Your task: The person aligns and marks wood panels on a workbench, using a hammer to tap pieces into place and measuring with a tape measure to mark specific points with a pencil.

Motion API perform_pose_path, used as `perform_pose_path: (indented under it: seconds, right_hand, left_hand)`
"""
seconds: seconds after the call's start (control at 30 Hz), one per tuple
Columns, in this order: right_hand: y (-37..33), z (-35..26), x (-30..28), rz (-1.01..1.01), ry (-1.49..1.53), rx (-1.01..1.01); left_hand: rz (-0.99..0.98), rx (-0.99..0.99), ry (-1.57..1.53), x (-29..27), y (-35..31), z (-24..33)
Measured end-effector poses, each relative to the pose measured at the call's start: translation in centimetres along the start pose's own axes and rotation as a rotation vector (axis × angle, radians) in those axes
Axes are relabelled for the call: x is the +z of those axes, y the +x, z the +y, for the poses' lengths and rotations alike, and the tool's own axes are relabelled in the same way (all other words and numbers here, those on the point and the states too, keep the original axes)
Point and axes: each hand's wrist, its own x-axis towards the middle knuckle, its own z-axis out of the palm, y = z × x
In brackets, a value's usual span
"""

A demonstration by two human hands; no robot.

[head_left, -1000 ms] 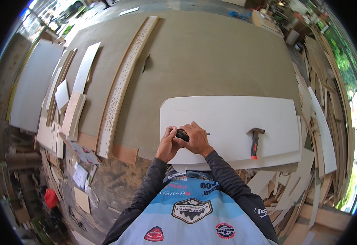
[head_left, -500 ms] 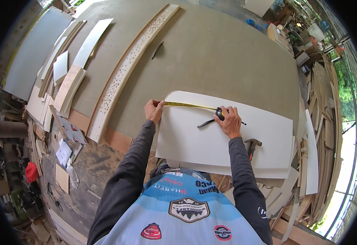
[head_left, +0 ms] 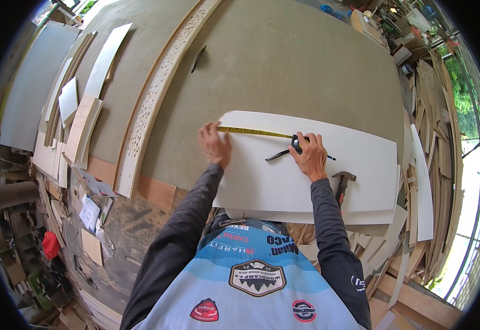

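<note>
1. Holding the tape measure in your R hand: fingers wrapped round its dark case, over the middle of the white board, which lies at the table's near side.
2. Yellow blade is drawn out L from the case, running over the far part of the board to approx. its L edge.
3. Your L hand is at the blade's L end, over the board's L edge. It's blurred, so can't tell if the fingers are pinching the blade or apart.
4. Curved black strip sticks out L of the case; a thin dark stick, prob. a pencil, pokes out R of your R hand.
5. Hammer lies on the board, R of & nearer than your R hand, head far, handle toward you.
6. Farther L, on the grey-brown table: a small dark item, then a long pale plank w/ many spots or holes, then white strips.
7. Far R, beyond the table: stacked wood offcuts.
</note>
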Motion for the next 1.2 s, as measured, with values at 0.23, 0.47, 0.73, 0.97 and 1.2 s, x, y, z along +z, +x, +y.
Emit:
perform_pose_path:
  seconds: [0.23, 0.47, 0.73, 0.97, 1.2]
  right_hand:
    - [0.7, 0.2, 0.0, 0.002, -0.021, 0.014]
    - [0.5, -0.2, 0.2, 0.004, -0.034, 0.064]
    - [0.7, -2.7, 0.9, 0.043, -0.051, 0.062]
    - [3.2, -7.2, 1.2, 0.243, 0.258, 0.008]
    - [4.9, -12.5, 2.5, 0.087, 0.908, 0.093]
  left_hand:
    - [-0.186, 0.211, 0.143, 1.5, -3.7, 2.2]
    - [-0.35, 0.248, 0.364, -1.4, -3.9, 1.5]
    - [-0.408, 0.25, 0.344, -1.1, -3.8, 1.7]
    - [-0.405, 0.245, 0.339, -1.4, -3.6, 2.1]
    - [-0.382, 0.257, 0.31, -2.0, -3.4, 1.8]
